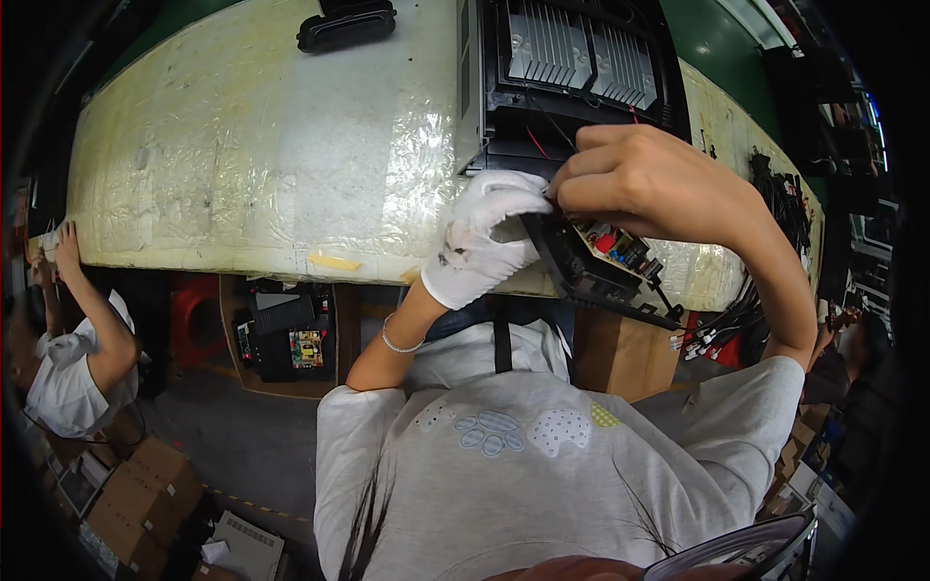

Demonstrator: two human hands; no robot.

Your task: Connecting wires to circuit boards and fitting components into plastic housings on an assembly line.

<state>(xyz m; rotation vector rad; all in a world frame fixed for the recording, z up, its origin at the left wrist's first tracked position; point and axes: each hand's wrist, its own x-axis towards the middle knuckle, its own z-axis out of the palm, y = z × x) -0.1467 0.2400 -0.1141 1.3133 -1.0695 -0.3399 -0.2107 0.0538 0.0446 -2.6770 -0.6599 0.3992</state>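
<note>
In a stained white glove, my left hand (484, 232) is closed on the upper left corner of a black plastic panel (572, 271). The panel hangs tilted at the table's near edge and carries a circuit board (620, 247) with red, blue and yellow parts. My bare right hand (644, 179) is above it, its fingers pinched together close to the gloved fingertips. What those fingers hold is hidden. Just beyond stands a black device housing (523, 126) with silver finned heat sinks (552, 48). Thin red and black wires (536, 142) run from it toward my hands.
The table (242, 145) is covered in shiny clear film, with a black oval part (347, 26) at the far side. Bundled cables (727, 324) hang at the right edge. Below stand a carton of boards (291, 382) and another carton (630, 353). Another person (87, 358) works at the left.
</note>
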